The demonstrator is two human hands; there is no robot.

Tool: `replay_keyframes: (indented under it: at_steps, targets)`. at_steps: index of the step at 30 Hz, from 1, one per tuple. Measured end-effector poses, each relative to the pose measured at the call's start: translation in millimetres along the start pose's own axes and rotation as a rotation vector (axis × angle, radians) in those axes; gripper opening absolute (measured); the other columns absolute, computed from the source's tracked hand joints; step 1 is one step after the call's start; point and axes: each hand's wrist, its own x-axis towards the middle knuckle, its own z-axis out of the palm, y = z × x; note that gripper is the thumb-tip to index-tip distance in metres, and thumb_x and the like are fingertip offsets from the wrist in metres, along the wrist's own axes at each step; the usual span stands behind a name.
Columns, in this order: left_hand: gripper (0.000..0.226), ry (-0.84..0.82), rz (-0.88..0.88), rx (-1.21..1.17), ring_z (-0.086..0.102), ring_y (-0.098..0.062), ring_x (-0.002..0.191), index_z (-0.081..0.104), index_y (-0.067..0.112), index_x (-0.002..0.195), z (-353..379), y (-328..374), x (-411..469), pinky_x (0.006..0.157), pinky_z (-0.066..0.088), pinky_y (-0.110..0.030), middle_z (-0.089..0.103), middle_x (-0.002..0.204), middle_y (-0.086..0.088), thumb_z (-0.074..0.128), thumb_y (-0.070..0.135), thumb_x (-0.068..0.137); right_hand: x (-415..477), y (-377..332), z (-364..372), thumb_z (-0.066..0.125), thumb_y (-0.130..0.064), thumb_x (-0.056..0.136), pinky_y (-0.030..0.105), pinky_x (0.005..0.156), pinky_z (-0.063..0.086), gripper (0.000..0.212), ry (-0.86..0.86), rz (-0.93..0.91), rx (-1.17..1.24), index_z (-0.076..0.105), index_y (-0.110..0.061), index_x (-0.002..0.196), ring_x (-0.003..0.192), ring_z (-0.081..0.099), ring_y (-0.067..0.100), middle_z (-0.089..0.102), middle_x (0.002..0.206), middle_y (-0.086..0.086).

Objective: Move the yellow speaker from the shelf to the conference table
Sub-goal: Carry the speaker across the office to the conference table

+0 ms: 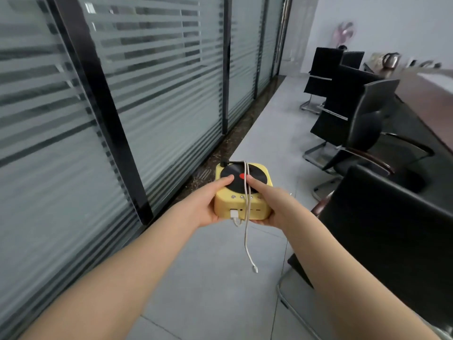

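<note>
I hold the yellow speaker (242, 204) in front of me, above the grey floor. It is a rounded box with a black record-like disc and a red dot on top. My left hand (208, 204) grips its left side, thumb on the disc. My right hand (269, 204) grips its right side, a finger lying on the disc. A white cable (247, 231) is plugged into the near side, loops over the top and dangles below with a loose plug. The conference table (421, 92) runs along the far right, with a dark brown top.
Black office chairs (362, 123) line the table's left side; one chair back (392, 222) stands close beside my right forearm. A frosted glass partition (147, 94) with black frames fills the left. A grey tiled aisle (269, 119) runs between the glass and the chairs. Bags sit at the table's far end.
</note>
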Motion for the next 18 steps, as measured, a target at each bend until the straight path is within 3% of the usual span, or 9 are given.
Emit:
replay_keyframes:
  at_steps: [8,18]
  targets:
    - [0.027,-0.04,-0.01,0.019,0.068,-0.023,0.087,0.065,0.016,0.104,19,58,95,0.08,0.055,-0.037,0.074,0.089,-0.006,0.065,0.034,0.084,91,-62,-18,0.083,-0.053,0.058,0.042,0.082,0.058,0.069,0.028,0.028,0.018,0.059,-0.013,0.109,0.093,0.068,0.028,0.07,0.106,0.009]
    - [0.021,-0.106,-0.044,0.083,0.068,-0.02,0.082,0.066,0.017,0.096,28,122,209,0.07,0.056,-0.032,0.076,0.077,-0.004,0.062,0.035,0.086,199,-122,-26,0.085,-0.053,0.054,0.043,0.082,0.058,0.077,0.069,0.043,0.081,0.058,-0.014,0.114,0.096,0.068,0.029,0.069,0.11,0.01]
